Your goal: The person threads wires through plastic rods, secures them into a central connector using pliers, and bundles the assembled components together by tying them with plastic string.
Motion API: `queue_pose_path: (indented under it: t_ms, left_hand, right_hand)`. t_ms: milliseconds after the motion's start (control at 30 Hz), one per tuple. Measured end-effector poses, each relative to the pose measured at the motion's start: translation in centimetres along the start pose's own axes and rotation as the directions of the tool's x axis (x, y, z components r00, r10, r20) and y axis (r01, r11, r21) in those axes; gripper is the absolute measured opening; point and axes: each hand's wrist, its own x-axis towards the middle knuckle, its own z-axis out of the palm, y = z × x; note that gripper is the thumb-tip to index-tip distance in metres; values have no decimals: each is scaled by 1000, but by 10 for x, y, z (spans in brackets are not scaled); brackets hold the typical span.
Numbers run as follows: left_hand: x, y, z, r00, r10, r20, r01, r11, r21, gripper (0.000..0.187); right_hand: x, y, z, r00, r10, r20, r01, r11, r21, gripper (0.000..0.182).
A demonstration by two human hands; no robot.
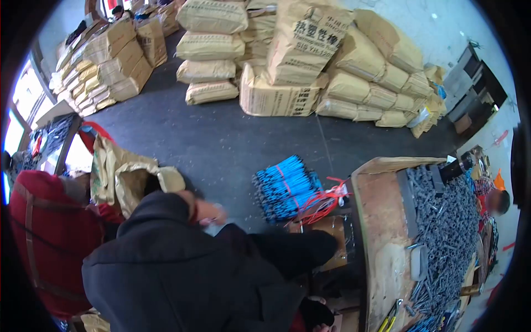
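Blurred left hand [207, 212] — fingers near blue bundle [286, 187]

Tan paper sacks [310, 61] stacked w/ more tan sacks [105, 61] on dark grey floor [221, 138]. Wooden table [381, 221] carries grey metal rods [448, 227], poss. bolts. Red bag [44, 238] at left.

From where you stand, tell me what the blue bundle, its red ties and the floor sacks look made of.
Blue bundle: probably plastic-coated rods or handles, bright uniform colour. Red ties: thin plastic strapping, looped and glossy. Sacks: matte tan kraft paper or woven material, with creases and printed lettering.
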Motion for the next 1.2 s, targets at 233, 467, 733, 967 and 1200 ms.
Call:
queue_pose_path:
  t_ms: [233,467,733,967,1200]
  left_hand:
    - [-72,51,30,987,-147,-68,124,956,-264,27]
    - [-71,66,-16,981,-130,-144,96,970,-222,27]
    - [-60,86,-88,971,-129,-201,110,988,-106,27]
    - [-63,108,-110,969,-85,-231,83,996,-17,27]
    - [-62,110,-116,975,-52,-216,63,997,43,28]
  right_hand:
    - [30,-36,12,974,25,227,-8,997,-75,48]
    - [36,-24,43,991,23,133,-36,995,96,27]
    - [2,-10,40,997,40,60,-44,997,61,27]
    - [-30,-19,43,994,73,78,-84,987,137,26]
    - [-11,-24,17,957,-232,174,237,971,-8,23]
